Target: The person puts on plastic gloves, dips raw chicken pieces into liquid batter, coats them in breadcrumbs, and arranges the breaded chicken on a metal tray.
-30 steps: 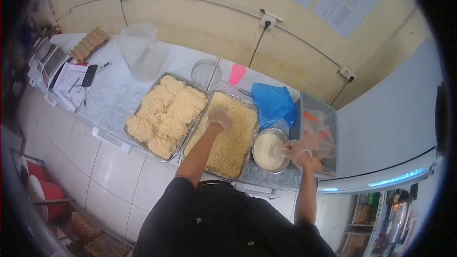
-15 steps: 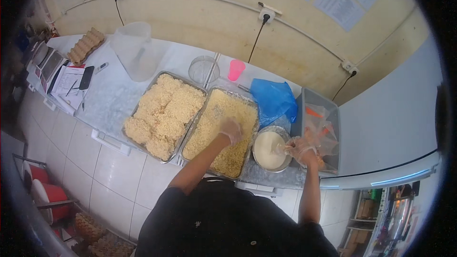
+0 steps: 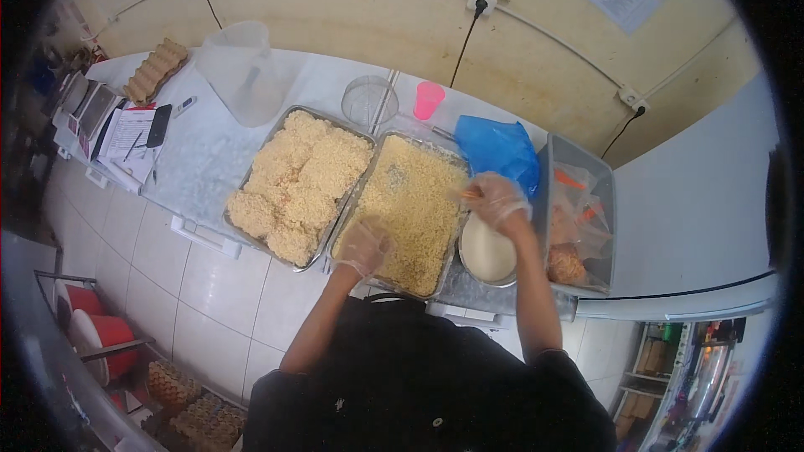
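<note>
Stands over a smooth pale counter (image 3: 197,163) with cloudy smears, gloved in thin, wrinkled, see-through film. Has the left hand (image 3: 368,247) palm down on the near left part of the crumbs (image 3: 410,192), with loosely bent fingers. Can't make out how far open, nor any hold on the loose, grainy, yellowish stuff. Has the right hand (image 3: 496,199) above the far side of a round metal bowl (image 3: 494,285), near the right edge of the crumb tray (image 3: 439,151), with fingertips pointing left. Shows a small orange-brown patch at those tips; can't make out, for blur, how far open or whether gripping anything.

Spread lumpily across the rectangular metal tray: the crumbs. In the bowl, just right of it: smooth, cream-coloured batter (image 3: 488,253). In another metal tray, just to the left: bulky, rounded pieces (image 3: 293,192) with a knobbly pale coating. Beyond the bowl: a crumpled, glossy blue bag (image 3: 500,151). Behind the trays: a round mesh sieve (image 3: 368,100) and a tapered pink cup (image 3: 429,100). To the right: a stiff grey bin (image 3: 607,201) with limp clear bags (image 3: 582,222) inside.
</note>
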Available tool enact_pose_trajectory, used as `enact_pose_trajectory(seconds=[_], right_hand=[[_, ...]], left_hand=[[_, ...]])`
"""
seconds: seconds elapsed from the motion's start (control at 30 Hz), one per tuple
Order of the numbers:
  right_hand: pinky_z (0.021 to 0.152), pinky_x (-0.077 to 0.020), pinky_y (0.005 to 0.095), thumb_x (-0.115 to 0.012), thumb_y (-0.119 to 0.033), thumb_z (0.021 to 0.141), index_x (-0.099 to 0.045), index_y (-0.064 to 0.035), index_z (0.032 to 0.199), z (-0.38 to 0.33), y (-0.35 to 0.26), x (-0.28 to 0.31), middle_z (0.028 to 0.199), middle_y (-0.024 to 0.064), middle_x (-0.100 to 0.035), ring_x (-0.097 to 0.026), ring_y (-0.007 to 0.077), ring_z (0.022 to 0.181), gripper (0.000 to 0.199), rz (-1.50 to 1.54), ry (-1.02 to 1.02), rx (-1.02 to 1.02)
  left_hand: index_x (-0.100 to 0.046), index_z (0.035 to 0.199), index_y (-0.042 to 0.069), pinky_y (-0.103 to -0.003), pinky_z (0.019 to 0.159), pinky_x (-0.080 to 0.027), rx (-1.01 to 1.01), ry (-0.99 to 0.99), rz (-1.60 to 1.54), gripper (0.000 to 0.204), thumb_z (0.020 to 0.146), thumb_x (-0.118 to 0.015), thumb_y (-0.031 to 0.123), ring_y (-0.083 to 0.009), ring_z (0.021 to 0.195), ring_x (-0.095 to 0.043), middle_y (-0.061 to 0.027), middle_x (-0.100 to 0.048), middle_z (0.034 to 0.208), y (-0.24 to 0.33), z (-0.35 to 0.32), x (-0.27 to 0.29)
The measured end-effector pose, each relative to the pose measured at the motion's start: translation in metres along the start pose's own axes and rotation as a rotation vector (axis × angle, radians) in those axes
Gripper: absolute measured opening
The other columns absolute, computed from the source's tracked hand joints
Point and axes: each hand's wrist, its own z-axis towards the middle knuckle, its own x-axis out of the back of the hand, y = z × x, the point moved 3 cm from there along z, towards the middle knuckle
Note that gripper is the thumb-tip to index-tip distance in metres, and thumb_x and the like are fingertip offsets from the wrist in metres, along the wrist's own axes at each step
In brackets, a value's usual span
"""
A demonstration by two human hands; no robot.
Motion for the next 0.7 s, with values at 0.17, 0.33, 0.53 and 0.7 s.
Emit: enact_pose_trajectory(seconds=[0.17,0.33,0.53,0.7], right_hand=[[0.088,-0.0479,0.0415,-0.068,-0.035,0.083,-0.067,-0.0030,0.103,-0.017,-0.012,-0.109,0.105,0.0194,-0.065,-0.062,0.0344,0.098,0.037,0.010,-0.173,0.232],[0.097,-0.0460,0.0407,-0.074,-0.035,0.075,-0.061,0.0024,0.118,0.003,0.030,-0.131,0.119,0.0238,-0.061,-0.059,0.0357,0.113,0.058,-0.091,-0.152,0.075],[0.105,-0.0427,0.0396,-0.085,-0.032,0.064,-0.046,0.0025,0.136,0.029,0.025,-0.174,0.131,0.0215,-0.056,-0.053,0.0333,0.125,0.089,-0.194,-0.589,-0.053],[0.103,-0.0438,0.0404,-0.086,-0.033,0.061,-0.045,0.0001,0.136,0.028,0.030,-0.151,0.126,0.0240,-0.058,-0.057,0.0360,0.117,0.091,0.262,-0.345,0.069]], left_hand=[[-0.056,0.126,0.003,-0.043,0.105,-0.040,0.149,-0.067,0.053,0.063,0.080,-0.071,0.042,-0.0383,0.126,-0.045,-0.0204,-0.050,0.136,-0.005,0.022,0.011],[-0.020,0.147,-0.011,-0.042,0.116,-0.028,0.228,-0.333,0.203,0.125,0.063,-0.080,0.060,-0.0410,0.142,-0.028,-0.0295,-0.035,0.147,0.016,0.040,0.011],[-0.042,0.130,-0.009,-0.044,0.092,-0.050,0.305,-0.432,-0.069,0.094,0.065,-0.080,0.049,-0.0410,0.111,-0.060,-0.0304,-0.060,0.118,0.012,0.059,0.001],[-0.039,0.134,-0.003,-0.043,0.092,-0.050,0.373,-0.277,-0.213,0.103,0.057,-0.089,0.042,-0.0398,0.106,-0.061,-0.0255,-0.062,0.114,-0.006,0.062,-0.002]])
